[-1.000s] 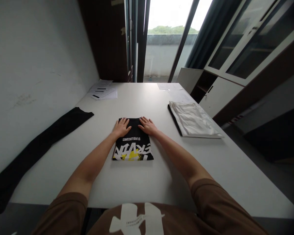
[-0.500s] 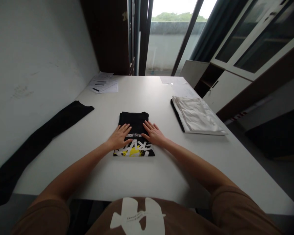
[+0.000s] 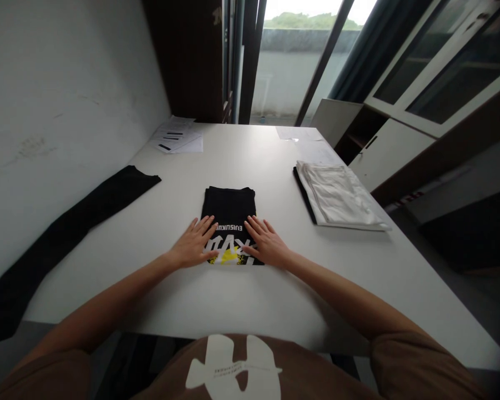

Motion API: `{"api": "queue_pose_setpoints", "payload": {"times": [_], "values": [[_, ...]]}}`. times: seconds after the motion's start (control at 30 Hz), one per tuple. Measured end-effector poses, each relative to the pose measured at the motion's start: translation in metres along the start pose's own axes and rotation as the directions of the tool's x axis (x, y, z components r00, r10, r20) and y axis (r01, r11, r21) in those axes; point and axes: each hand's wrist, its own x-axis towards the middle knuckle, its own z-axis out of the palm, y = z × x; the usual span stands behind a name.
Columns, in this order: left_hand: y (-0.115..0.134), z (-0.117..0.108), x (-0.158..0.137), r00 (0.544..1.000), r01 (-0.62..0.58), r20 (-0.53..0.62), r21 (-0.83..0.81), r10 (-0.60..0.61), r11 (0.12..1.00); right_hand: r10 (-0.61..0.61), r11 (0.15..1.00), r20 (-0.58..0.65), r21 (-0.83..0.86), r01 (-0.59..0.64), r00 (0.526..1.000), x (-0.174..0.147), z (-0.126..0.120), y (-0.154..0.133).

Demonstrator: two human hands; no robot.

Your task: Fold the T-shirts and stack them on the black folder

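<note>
A black folded T-shirt [image 3: 229, 205] with white lettering and a yellow print lies flat in front of me. On its left side rests my left hand [image 3: 193, 243], open, fingers spread and partly over the edge of the cloth. My right hand [image 3: 269, 243] lies open on the right side of the shirt, its fingertips over the printed part. Both palms face down, and neither hand grips the cloth. The hands cover the lower left and lower right parts of the print.
The shirt lies on a white table [image 3: 233, 300]. To the right is a stack of folded white cloth [image 3: 337, 194] with black cloth beneath. A long black garment [image 3: 75, 222] stretches along the left wall. Papers [image 3: 177, 136] lie at the far left corner.
Both hands have slid toward me along the shirt, from its middle to its lower part. My left hand has also moved outward to the left edge.
</note>
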Motion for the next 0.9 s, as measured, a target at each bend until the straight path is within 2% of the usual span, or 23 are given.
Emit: {"api": "queue_pose_setpoints", "payload": {"times": [0.1,0.17,0.33,0.43,0.53,0.7,0.77,0.9], "values": [[0.017,-0.001,0.000,0.994,-0.110,0.008,-0.012,0.110,0.994,-0.124,0.992,0.031,0.036,0.122,0.992,0.000,-0.002,-0.016],[0.019,-0.002,-0.005,0.990,-0.137,0.032,-0.025,0.137,0.990,-0.157,0.987,0.061,0.055,0.154,0.986,-0.004,-0.003,-0.019],[0.000,-0.003,-0.019,0.994,-0.028,0.108,-0.024,0.031,0.999,-0.046,0.998,0.086,0.037,0.043,0.995,-0.016,-0.005,-0.008],[0.013,0.000,-0.014,0.997,0.045,0.059,-0.019,-0.044,0.999,-0.027,0.998,0.059,0.050,0.025,0.998,-0.014,-0.001,-0.015],[0.032,0.004,-0.005,0.999,0.051,0.013,-0.033,-0.050,0.998,-0.045,0.997,0.034,0.057,0.043,0.998,-0.010,0.004,-0.024],[0.033,0.004,-0.001,0.993,0.116,0.025,-0.050,-0.115,0.992,0.061,0.998,0.032,0.033,-0.063,0.998,-0.012,0.002,-0.006],[0.032,0.003,0.003,0.994,0.107,0.023,-0.056,-0.106,0.993,0.076,0.997,0.012,0.027,-0.077,0.997,-0.010,0.000,-0.001],[0.036,0.005,0.019,1.000,-0.009,0.023,-0.073,0.011,0.997,-0.031,0.999,-0.006,0.035,0.031,1.000,0.000,0.002,-0.001]]}}
